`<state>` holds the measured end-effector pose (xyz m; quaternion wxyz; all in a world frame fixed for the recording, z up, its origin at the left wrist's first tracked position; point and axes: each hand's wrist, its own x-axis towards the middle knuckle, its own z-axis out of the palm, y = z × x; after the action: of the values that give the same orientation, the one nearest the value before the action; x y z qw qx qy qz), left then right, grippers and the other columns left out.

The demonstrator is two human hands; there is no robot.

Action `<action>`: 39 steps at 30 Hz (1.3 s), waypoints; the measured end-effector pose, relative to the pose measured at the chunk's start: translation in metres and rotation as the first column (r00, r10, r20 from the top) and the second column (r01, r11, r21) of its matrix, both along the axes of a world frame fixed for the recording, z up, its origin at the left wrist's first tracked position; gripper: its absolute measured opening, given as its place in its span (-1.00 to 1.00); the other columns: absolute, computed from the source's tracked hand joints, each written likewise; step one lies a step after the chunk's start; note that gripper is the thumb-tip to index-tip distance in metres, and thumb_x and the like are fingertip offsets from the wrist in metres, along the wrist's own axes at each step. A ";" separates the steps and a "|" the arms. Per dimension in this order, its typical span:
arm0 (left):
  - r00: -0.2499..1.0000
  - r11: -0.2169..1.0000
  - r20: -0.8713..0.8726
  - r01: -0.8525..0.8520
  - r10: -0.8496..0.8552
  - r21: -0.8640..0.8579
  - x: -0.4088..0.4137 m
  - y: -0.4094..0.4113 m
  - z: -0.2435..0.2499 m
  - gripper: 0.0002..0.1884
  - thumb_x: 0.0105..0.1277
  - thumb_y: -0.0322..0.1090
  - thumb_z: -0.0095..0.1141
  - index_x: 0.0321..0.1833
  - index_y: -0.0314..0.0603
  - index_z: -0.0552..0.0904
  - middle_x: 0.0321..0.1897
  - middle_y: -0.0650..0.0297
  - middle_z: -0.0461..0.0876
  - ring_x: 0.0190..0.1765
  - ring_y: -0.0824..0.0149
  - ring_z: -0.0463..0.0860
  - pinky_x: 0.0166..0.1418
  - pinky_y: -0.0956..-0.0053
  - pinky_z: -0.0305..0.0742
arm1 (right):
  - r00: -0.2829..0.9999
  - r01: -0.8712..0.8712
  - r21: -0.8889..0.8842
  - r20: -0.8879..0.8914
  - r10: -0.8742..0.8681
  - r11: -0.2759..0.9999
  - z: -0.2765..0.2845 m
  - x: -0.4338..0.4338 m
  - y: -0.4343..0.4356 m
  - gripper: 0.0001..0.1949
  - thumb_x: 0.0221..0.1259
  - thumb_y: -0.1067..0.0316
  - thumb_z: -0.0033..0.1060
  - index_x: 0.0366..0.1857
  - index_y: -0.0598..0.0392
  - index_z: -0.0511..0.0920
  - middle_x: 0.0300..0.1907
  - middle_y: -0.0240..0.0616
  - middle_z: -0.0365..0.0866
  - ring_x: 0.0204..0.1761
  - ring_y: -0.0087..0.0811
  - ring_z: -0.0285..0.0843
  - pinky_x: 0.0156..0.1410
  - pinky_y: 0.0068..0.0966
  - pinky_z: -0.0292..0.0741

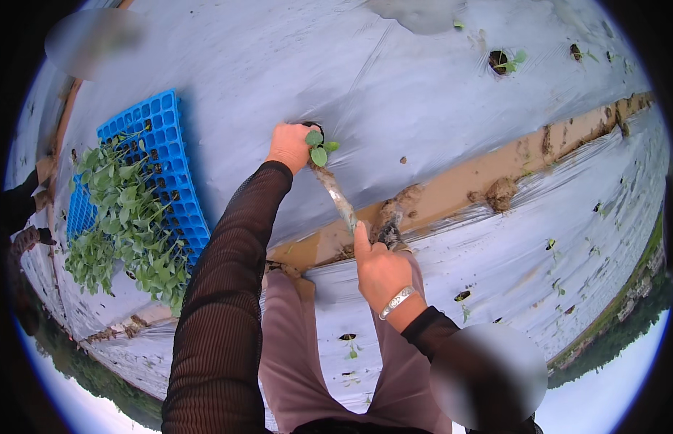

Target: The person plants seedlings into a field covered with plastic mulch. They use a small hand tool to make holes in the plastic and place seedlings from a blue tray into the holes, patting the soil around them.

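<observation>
My left hand (291,145) is at a dark planting hole (314,127) in the plastic mulch film (249,81), its fingers closed around a leafy seedling (319,146); the stem and roots are hidden. My right hand (384,270), with a silver bracelet (397,302) at the wrist, grips a narrow, muddy hand tool (336,194), index finger stretched along it. The tool's far end lies close to the seedling and my left hand; its tip is hidden.
Blue seedling trays (171,133) with many seedlings (127,217) lie at the left. A muddy water-filled furrow (450,200) runs between the film-covered beds. Planted holes (498,62) dot the film. Another person's hands (43,168) show at the far left.
</observation>
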<state>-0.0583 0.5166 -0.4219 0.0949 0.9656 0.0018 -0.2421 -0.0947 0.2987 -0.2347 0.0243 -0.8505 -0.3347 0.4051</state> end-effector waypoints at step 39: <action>0.651 0.726 0.332 -0.657 0.682 -0.204 -0.063 -0.043 0.020 -0.66 -0.08 -0.40 0.21 -0.16 -0.22 0.58 0.19 0.10 0.24 0.26 0.04 0.17 0.27 0.03 0.09 | 0.862 0.498 0.289 -0.272 -0.429 0.817 0.007 0.065 -0.022 -0.60 0.05 0.47 0.11 0.03 0.27 0.41 -0.19 0.01 0.58 -0.22 -0.28 0.62 -0.16 -0.56 0.47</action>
<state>-0.1216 0.4738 -0.4016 0.2073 0.9205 0.3312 0.0045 -0.0296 0.2771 -0.2279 0.3059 -0.8444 -0.1792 0.4016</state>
